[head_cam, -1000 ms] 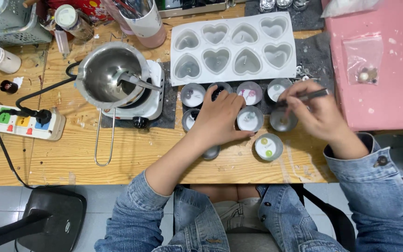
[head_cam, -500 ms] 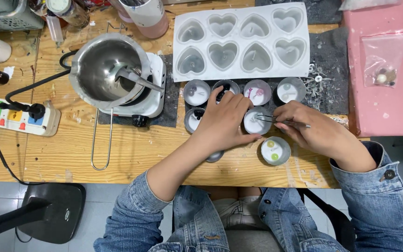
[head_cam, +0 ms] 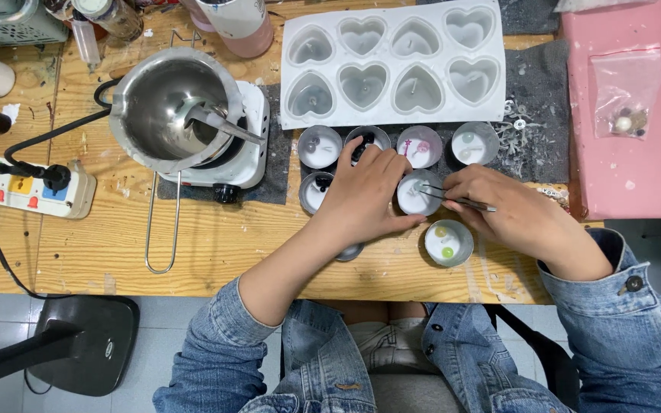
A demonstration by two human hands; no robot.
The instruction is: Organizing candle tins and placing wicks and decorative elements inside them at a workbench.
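The person sits at the near edge of the wooden table [head_cam: 193,237], both denim sleeves reaching over it. The left hand [head_cam: 365,195] lies over a cluster of small round tins, its fingers [head_cam: 392,164] curled narrow around the side of one white-filled tin [head_cam: 416,195] and steadying it. The right hand [head_cam: 510,210] pinches a pair of thin metal tweezers [head_cam: 460,199] between thumb and forefinger, fingers closed tight on them; the tips point left and sit right over the wax in that same tin, which stands a little way in from the near edge, toward the right half of the table.

Just beside it, nearer the edge, stands another tin [head_cam: 448,243] with small green and yellow beads on its white wax. A row of four more tins [head_cam: 474,141] runs behind the hands, each with bits set in the wax, and one dark-speckled tin [head_cam: 315,191] sits left of the left hand. Behind that row lies a white heart-shaped mould [head_cam: 392,65] with eight cavities, resting on a grey mat [head_cam: 533,92].

Toward the left stands a steel melting pot [head_cam: 166,107] on a small white hotplate [head_cam: 250,153], its long wire handle pointing at the near edge. A power strip [head_cam: 28,187] with coloured switches sits at the left edge. At the right edge lies a pink board [head_cam: 636,176] carrying a small clear bag of beads [head_cam: 625,92].
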